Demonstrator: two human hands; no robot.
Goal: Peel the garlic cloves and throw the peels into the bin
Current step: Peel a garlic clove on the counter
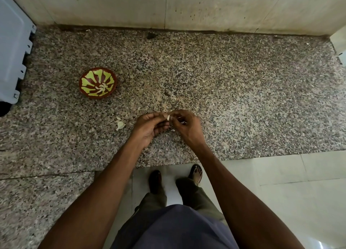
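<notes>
Head view: both hands' fingers [174, 116] pinching garlic clove [168, 117] above countertop [243, 99].

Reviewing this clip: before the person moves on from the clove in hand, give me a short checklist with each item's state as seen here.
1. Garlic clove held between both hands: ok, left hand and right hand both pinch it.
2. Clove fully peeled: cannot tell, fingers hide most of it.
3. Bowl ready for peeled cloves: ok, upright on the counter, pale cloves inside.
4. Loose peels binned: not ok, they lie on the counter left of the hands.
5. Bin within reach: cannot tell, none identifiable.
</notes>
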